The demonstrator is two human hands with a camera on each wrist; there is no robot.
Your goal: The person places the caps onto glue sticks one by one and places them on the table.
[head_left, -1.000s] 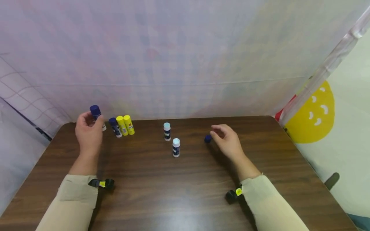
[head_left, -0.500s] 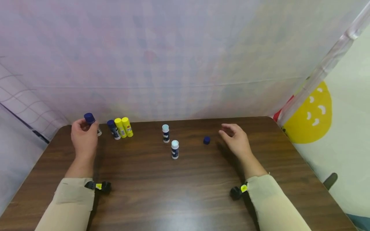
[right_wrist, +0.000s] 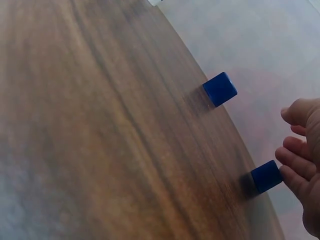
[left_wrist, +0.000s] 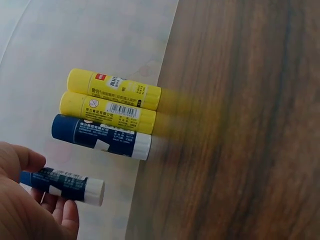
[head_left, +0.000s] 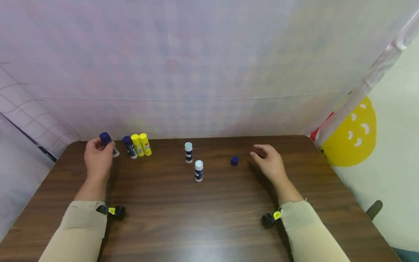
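My left hand [head_left: 99,160] grips a glue stick [left_wrist: 75,188] with a dark blue cap [head_left: 105,137] and a white base, at the table's far left. To its right stand a capped blue glue stick [head_left: 130,147] and two yellow glue sticks [head_left: 137,145]. Two uncapped glue sticks [head_left: 188,153] with white tops stand upright mid-table. My right hand [head_left: 270,163] has loosely bent fingers and holds nothing. In the right wrist view, one blue cap [right_wrist: 266,176] lies beside its fingertips and another blue cap [right_wrist: 220,89] stands farther off; the head view shows only one.
The brown wooden table [head_left: 183,218] ends at a pale patterned curtain [head_left: 203,72] behind the glue sticks. At the right, a yellow shape [head_left: 351,134] shows on a light wall beyond the table edge.
Over the last second my left hand has lowered the glue stick towards the table. My right hand has shifted right, away from the visible blue cap. The standing glue sticks stay put.
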